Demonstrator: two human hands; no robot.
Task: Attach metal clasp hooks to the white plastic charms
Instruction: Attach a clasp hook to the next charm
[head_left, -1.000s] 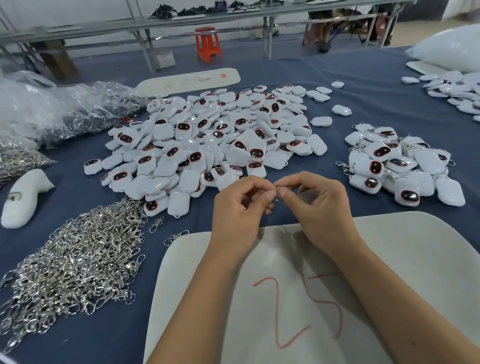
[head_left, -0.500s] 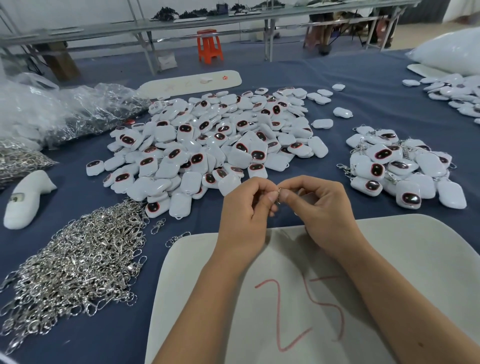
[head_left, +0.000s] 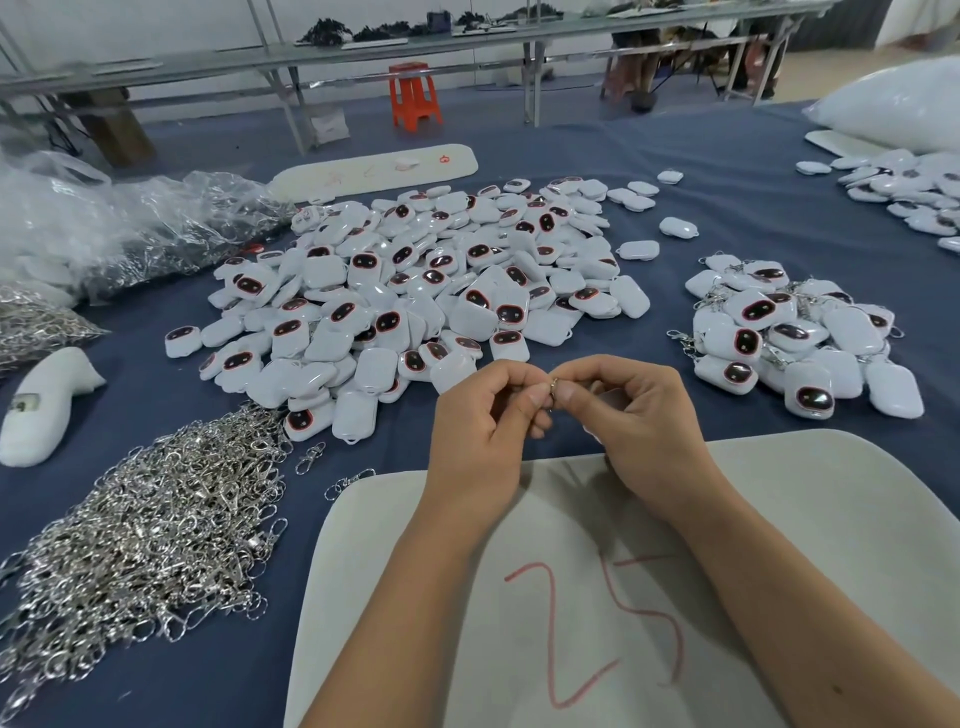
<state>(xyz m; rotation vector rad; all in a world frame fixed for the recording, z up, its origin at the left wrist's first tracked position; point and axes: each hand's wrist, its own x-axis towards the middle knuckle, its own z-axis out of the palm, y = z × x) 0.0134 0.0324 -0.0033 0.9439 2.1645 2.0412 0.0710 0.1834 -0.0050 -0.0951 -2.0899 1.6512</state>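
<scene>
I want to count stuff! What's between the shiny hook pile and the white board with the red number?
Head view: two loose silver clasp hooks on blue cloth, between hook pile and board.

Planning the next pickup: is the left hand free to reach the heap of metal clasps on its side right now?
Probably not yet. The left hand pinches a small metal ring together with the right hand. The clasp heap lies uncovered, nothing between.

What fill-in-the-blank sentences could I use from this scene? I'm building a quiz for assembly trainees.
1. The red number on the white board reads ____.
2. The loose clasp hooks are piled on the person's ____ side.
3. The left hand and right hand pinch a small metal ____ between the fingertips.

Answers: 25; left; ring
</scene>
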